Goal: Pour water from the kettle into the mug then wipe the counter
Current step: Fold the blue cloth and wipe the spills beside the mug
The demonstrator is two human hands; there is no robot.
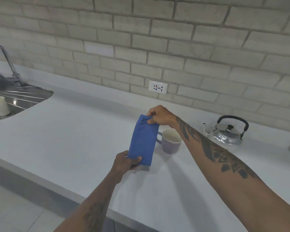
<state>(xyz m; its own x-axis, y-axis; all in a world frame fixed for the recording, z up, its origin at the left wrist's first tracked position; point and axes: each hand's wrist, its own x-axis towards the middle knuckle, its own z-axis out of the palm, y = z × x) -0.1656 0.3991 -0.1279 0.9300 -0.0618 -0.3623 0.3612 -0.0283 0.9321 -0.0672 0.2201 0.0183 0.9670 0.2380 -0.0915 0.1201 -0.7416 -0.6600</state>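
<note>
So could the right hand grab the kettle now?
Probably not yet: the right hand is pinching the blue cloth. The kettle sits close on the counter, nothing between.

Blue cloth (143, 139), lilac mug (172, 141), silver kettle (228, 131), white counter (74, 139), pale brick wall (141, 39)

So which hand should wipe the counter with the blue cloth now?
Probably the left hand. It grips the blue cloth at its lower end, nearer the counter. The right hand pinches the top end higher up, above the mug.
</note>
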